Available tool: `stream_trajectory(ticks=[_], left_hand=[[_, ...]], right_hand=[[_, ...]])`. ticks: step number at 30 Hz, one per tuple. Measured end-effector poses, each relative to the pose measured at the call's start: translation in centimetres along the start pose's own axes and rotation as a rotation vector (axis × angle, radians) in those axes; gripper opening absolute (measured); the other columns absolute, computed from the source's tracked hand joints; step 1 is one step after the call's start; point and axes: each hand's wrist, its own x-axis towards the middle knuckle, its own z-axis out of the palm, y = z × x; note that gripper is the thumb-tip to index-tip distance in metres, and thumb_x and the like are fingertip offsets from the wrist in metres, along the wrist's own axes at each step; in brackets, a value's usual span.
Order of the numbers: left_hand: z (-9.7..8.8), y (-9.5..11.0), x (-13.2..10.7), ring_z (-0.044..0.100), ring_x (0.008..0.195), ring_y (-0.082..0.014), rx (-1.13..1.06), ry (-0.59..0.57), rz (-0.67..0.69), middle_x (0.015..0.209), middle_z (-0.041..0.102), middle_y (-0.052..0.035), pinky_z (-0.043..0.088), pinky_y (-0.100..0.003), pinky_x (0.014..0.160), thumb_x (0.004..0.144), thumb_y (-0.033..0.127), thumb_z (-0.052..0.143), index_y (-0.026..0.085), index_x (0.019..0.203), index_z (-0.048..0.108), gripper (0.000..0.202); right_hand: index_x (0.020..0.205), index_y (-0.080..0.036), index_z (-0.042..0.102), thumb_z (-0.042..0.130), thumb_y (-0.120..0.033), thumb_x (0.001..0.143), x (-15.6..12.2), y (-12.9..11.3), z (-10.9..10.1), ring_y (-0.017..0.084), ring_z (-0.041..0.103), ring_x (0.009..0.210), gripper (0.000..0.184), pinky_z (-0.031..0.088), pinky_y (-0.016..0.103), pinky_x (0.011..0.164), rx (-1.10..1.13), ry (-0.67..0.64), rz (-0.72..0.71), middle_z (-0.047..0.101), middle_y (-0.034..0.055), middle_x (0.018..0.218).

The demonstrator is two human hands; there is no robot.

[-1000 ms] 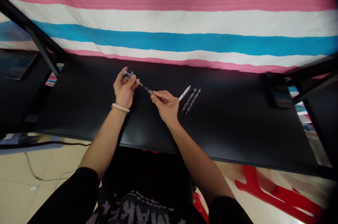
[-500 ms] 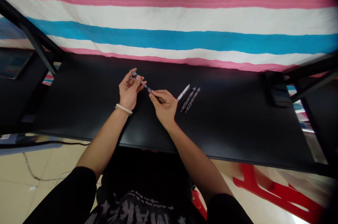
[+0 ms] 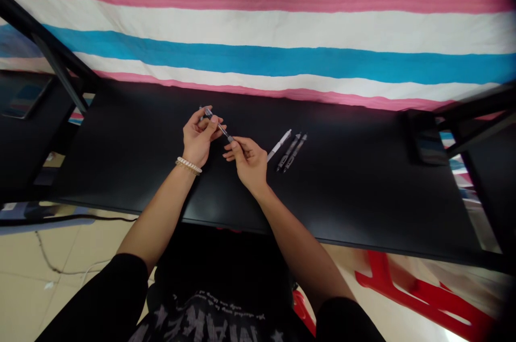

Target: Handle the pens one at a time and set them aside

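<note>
My left hand [image 3: 197,137], with a pearl bracelet at the wrist, is closed round the barrel of a pen [image 3: 217,126] held above the black table [image 3: 355,191]. My right hand [image 3: 246,158] pinches the pen's near end, fingers pressed together. Just right of my right hand lie three pens in a row: a white pen [image 3: 279,145] and two dark pens [image 3: 291,152].
A pink, white and blue striped cloth [image 3: 258,35] hangs behind the table. A dark flat object [image 3: 421,140] rests at the table's right end. Black metal frame bars [image 3: 52,51] stand at the left. A red plastic stool [image 3: 419,291] sits under the right side.
My hands have drawn closer together and the visible length of pen between them has shortened. The three pens on the table have not moved.
</note>
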Motion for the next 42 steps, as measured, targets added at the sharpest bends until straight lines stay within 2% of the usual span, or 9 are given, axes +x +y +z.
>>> stream_trajectory(ticks=[8, 14, 18, 21, 23, 25, 29, 38, 42], left_hand=[[0.4, 0.2, -0.4, 0.073, 0.074, -0.0158, 0.051, -0.001, 0.017, 0.088, 0.076, -0.0029, 0.058, -0.026, 0.07, 0.071, 0.036, 0.09, 0.029, 0.131, 0.06, 0.068], [0.2, -0.3, -0.1, 0.073, 0.073, -0.0141, -0.002, 0.009, 0.02, 0.088, 0.075, -0.0031, 0.058, -0.024, 0.067, 0.069, 0.037, 0.09, 0.021, 0.111, 0.066, 0.052], [0.1, -0.4, 0.1, 0.074, 0.075, -0.0144, -0.014, 0.061, 0.026, 0.089, 0.075, -0.0026, 0.059, -0.026, 0.069, 0.069, 0.037, 0.09, 0.02, 0.105, 0.066, 0.047], [0.1, -0.4, 0.2, 0.074, 0.075, -0.0146, -0.036, 0.08, 0.038, 0.088, 0.074, -0.0025, 0.06, -0.027, 0.071, 0.07, 0.035, 0.089, 0.021, 0.105, 0.066, 0.045], [0.1, -0.3, 0.2, 0.074, 0.075, -0.0143, -0.039, 0.089, 0.04, 0.088, 0.074, -0.0023, 0.06, -0.027, 0.071, 0.072, 0.033, 0.088, 0.021, 0.103, 0.066, 0.04], [0.0, -0.2, 0.2, 0.073, 0.076, -0.0137, -0.033, 0.096, 0.035, 0.088, 0.074, -0.0022, 0.06, -0.027, 0.072, 0.074, 0.032, 0.087, 0.021, 0.1, 0.066, 0.036], [0.1, -0.1, 0.2, 0.073, 0.076, -0.0134, -0.028, 0.088, 0.025, 0.088, 0.074, -0.0023, 0.059, -0.026, 0.073, 0.075, 0.032, 0.087, 0.02, 0.098, 0.066, 0.034], [0.5, 0.1, -0.4, 0.073, 0.076, -0.0146, 0.003, 0.044, 0.04, 0.088, 0.074, -0.0011, 0.058, -0.026, 0.071, 0.074, 0.034, 0.088, 0.028, 0.123, 0.064, 0.055], [0.3, 0.1, -0.2, 0.073, 0.075, -0.0147, 0.025, 0.032, 0.031, 0.086, 0.075, -0.0021, 0.059, -0.026, 0.07, 0.073, 0.036, 0.088, 0.025, 0.118, 0.068, 0.051]], right_hand=[[0.104, -0.021, 0.062, 0.064, -0.062, 0.088, 0.0, -0.1, 0.1, 0.013, 0.072, 0.061, 0.044, 0.06, 0.025, 0.056, 0.02, -0.031, 0.036, 0.074, 0.0011, 0.079], [0.11, -0.024, 0.047, 0.059, -0.071, 0.086, 0.8, 0.4, -0.1, 0.016, 0.073, 0.059, 0.054, 0.058, 0.026, 0.053, 0.191, -0.145, 0.182, 0.075, 0.001, 0.076], [0.115, -0.025, 0.047, 0.077, -0.061, 0.076, 0.6, 0.8, -0.1, 0.016, 0.075, 0.077, 0.06, 0.063, 0.029, 0.07, 0.115, -0.112, 0.096, 0.075, 0.0043, 0.097], [0.109, -0.024, 0.057, 0.078, -0.054, 0.078, 0.3, 0.9, -0.2, 0.015, 0.074, 0.085, 0.048, 0.062, 0.031, 0.079, -0.025, -0.005, -0.039, 0.073, 0.0056, 0.105], [0.1, -0.022, 0.063, 0.068, -0.055, 0.087, 0.2, 0.8, -0.2, 0.014, 0.073, 0.074, 0.036, 0.062, 0.029, 0.07, -0.086, 0.015, -0.041, 0.073, 0.0041, 0.091], [0.095, -0.02, 0.065, 0.061, -0.059, 0.091, 0.3, 0.6, -0.3, 0.014, 0.071, 0.063, 0.04, 0.059, 0.027, 0.059, -0.074, -0.01, 0.022, 0.071, 0.0025, 0.078], [0.103, -0.022, 0.065, 0.07, -0.061, 0.083, 0.4, 0.1, -0.2, 0.014, 0.072, 0.066, 0.044, 0.06, 0.026, 0.06, -0.016, 0.012, 0.011, 0.073, 0.0016, 0.082], [0.088, -0.02, 0.063, 0.06, -0.068, 0.088, 0.3, -0.6, -0.1, 0.012, 0.066, 0.049, 0.048, 0.052, 0.023, 0.043, 0.012, -0.052, 0.116, 0.07, 0.0009, 0.065], [0.084, -0.02, 0.061, 0.059, -0.07, 0.087, 0.2, -0.7, -0.1, 0.011, 0.065, 0.047, 0.05, 0.051, 0.022, 0.042, 0.015, -0.047, 0.112, 0.069, 0.0006, 0.064]])
